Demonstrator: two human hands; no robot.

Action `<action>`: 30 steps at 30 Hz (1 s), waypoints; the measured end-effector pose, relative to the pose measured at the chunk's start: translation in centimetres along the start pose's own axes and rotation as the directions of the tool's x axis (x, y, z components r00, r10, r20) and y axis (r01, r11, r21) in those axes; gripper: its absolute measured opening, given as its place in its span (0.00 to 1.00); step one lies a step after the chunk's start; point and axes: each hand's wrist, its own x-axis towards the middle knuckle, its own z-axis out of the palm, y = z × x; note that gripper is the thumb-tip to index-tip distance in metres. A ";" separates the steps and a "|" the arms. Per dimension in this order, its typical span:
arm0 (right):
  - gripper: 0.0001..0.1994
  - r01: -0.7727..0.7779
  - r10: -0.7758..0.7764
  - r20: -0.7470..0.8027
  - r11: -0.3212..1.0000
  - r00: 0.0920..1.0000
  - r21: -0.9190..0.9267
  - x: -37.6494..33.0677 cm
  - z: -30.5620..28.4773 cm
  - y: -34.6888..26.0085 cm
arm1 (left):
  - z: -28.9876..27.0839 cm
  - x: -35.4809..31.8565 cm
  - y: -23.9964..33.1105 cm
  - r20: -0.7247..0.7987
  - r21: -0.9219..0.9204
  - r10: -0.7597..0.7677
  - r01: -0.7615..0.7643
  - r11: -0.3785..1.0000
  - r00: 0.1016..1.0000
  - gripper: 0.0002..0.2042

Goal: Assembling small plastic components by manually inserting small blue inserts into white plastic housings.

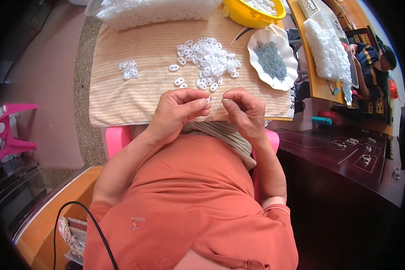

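Observation:
At the near edge of the towel-covered table, my left hand pinches a small white plastic piece between thumb and forefinger; most of it is hidden by the fingertips. Just to its right, my right hand has thumb and forefinger pressed together, and what they hold, if anything, is too small to make out. Beyond both hands lies a loose pile of white oval plastic pieces with two holes each. A smaller group of white pieces sits to the left. Small grey metal parts fill a scalloped white dish at the right.
A clear bin of white pieces and a yellow basin stand at the far edge. Dark tweezers lie near the dish. On a side table at right is another bin; a person sits beyond it.

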 end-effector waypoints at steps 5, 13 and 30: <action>0.03 0.010 -0.010 -0.003 1.000 1.000 0.026 0.2 1.1 0.2 | -0.4 0.3 -0.5 0.006 -0.004 0.042 -0.042 0.999 0.999 0.10; 0.02 0.006 -0.010 0.047 0.998 0.999 0.068 0.2 1.8 0.8 | 0.0 0.0 -0.3 0.003 -0.031 0.014 -0.014 0.999 1.000 0.10; 0.04 -0.047 0.038 0.048 0.980 0.998 0.195 -0.1 1.7 1.3 | -0.2 0.2 -0.6 0.018 -0.043 0.020 -0.019 0.999 1.000 0.10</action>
